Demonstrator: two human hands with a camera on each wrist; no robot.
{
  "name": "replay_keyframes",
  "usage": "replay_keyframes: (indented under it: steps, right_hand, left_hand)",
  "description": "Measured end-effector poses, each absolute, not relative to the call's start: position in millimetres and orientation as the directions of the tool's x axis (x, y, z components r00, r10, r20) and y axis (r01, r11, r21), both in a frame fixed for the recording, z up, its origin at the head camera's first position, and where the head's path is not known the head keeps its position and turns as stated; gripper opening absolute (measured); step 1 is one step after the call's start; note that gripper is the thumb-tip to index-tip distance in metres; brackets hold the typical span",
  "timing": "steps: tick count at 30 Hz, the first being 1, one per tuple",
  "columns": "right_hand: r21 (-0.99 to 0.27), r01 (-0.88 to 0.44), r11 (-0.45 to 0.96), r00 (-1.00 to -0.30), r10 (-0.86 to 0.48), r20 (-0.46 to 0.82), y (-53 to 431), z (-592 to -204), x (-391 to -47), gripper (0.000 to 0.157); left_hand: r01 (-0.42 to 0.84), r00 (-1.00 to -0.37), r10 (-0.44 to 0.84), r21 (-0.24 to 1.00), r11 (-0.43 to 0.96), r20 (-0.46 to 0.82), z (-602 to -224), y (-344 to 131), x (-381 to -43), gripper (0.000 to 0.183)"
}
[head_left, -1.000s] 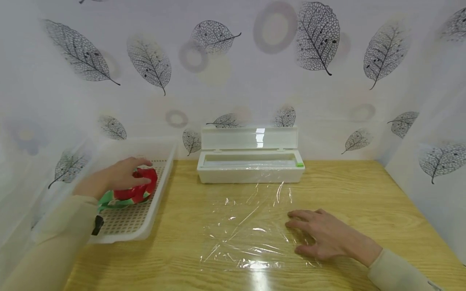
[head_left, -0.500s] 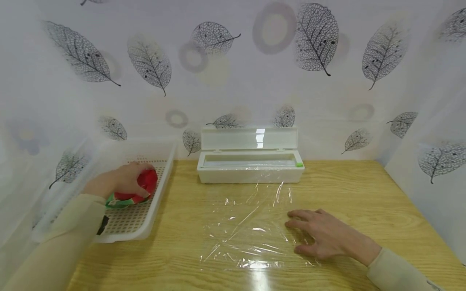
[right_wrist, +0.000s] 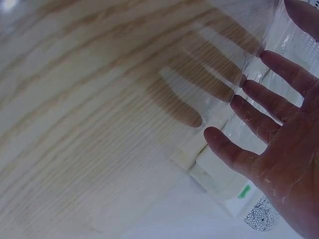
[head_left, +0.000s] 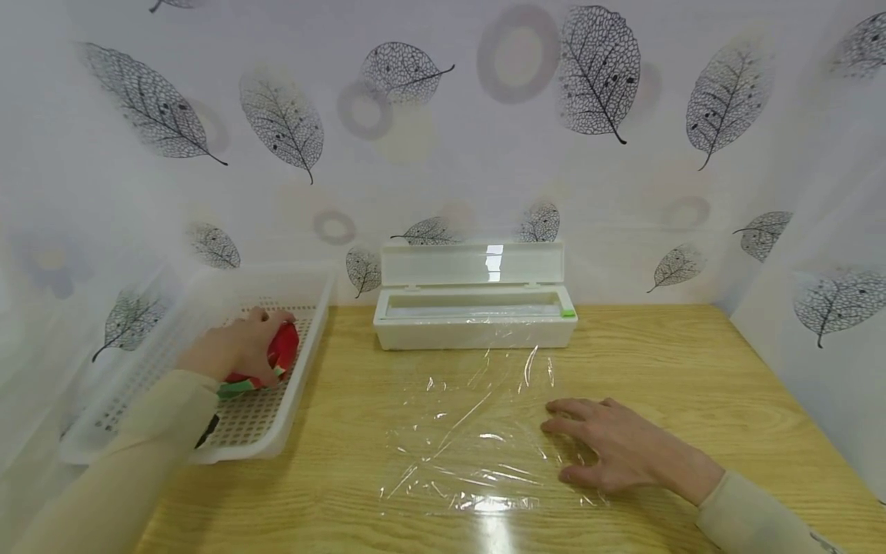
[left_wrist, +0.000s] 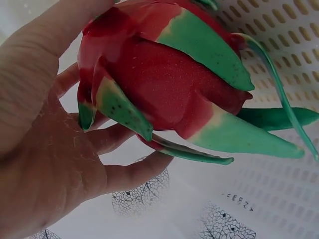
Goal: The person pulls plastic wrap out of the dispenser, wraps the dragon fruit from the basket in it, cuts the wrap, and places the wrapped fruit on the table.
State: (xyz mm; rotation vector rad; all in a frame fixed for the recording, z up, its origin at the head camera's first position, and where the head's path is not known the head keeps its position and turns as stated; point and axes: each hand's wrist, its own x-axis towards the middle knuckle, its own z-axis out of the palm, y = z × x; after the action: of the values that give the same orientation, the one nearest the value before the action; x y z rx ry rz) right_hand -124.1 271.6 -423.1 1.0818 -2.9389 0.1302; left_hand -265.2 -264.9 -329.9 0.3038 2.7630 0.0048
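A red dragon fruit (left_wrist: 159, 79) with green-tipped scales is in the white perforated basket (head_left: 299, 392) on the left. My left hand (head_left: 238, 346) holds it, thumb on one side and fingers curled round the other. In the head view that hand hides much of the fruit. A sheet of clear cling film (head_left: 464, 442) runs from the white cling film box (head_left: 477, 335) over the table. At the sheet's right edge, my right hand (head_left: 616, 446) rests with fingers spread and fingertips down, gripping nothing.
The box's lid (head_left: 443, 265) stands raised at the back, and a green piece (head_left: 567, 313) sits at its right front corner. A leaf-patterned curtain (head_left: 443, 154) encloses the wooden table (head_left: 664, 362) at the back and sides.
My left hand has come down onto the dragon fruit and moved rightward, its fingers closing round it. The fruit has turned or shifted slightly. My right hand stays in place.
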Motion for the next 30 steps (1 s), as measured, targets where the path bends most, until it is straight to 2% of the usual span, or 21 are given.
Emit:
replay_keyframes:
  steps: [9, 15, 18, 24, 30]
  right_hand:
    - [-0.081, -0.647, 0.758, -0.762, -0.647, 0.028, 272.0, -424.9, -124.4, 0.060]
    - [-0.091, -0.638, 0.765, -0.769, -0.639, 0.022, 272.0, -424.5, -124.2, 0.060]
    - [-0.093, -0.639, 0.764, -0.768, -0.639, 0.031, 272.8, -424.4, -124.2, 0.059]
    - [-0.092, -0.633, 0.769, -0.773, -0.633, 0.025, 273.4, -425.4, -124.2, 0.059]
    - [-0.090, -0.640, 0.763, -0.767, -0.641, 0.031, 272.5, -425.4, -124.9, 0.059]
  left_hand:
    - [0.202, -0.933, 0.196, 0.009, 0.979, -0.301, -332.3, -265.4, -266.5, 0.104]
    - [0.156, -0.957, 0.156, 0.020, 0.988, -0.245, -329.3, -274.1, -267.2, 0.084]
    - [0.119, -0.959, 0.125, 0.038, 0.992, -0.256, -326.5, -275.8, -266.4, 0.078]
    - [0.119, -0.961, 0.128, 0.054, 0.991, -0.246, -328.5, -278.1, -267.9, 0.093]
    - [0.104, -0.962, 0.120, 0.075, 0.992, -0.245, -333.2, -274.1, -271.4, 0.096]
